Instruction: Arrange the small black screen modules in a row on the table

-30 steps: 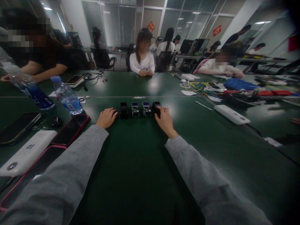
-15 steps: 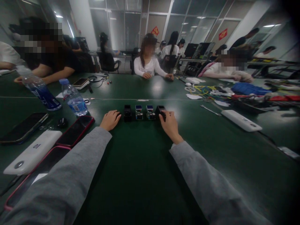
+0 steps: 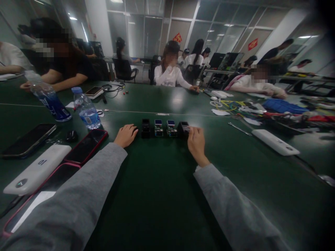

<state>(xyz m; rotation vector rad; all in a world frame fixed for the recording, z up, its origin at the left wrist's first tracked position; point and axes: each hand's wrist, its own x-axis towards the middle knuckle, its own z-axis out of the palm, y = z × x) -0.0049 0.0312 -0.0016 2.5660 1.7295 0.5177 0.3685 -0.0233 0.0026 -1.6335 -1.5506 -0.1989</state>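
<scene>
The right hand (image 3: 196,141) has slid from atop the right box (image 3: 183,128) to its outer edge, fingers bunched, whether gripping I can't tell, baring more of that end of the row beyond two boards (image 3: 158,128) and the left box (image 3: 146,128), with the left hand (image 3: 126,135) resting open alongside.

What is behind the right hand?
The rightmost black device, mostly visible left of the right hand, with green tabletop beyond. The device's right edge is covered, so whether it is gripped is unclear.

Two black devices (image 3: 146,128) flank two screened circuit boards (image 3: 158,128).
</scene>
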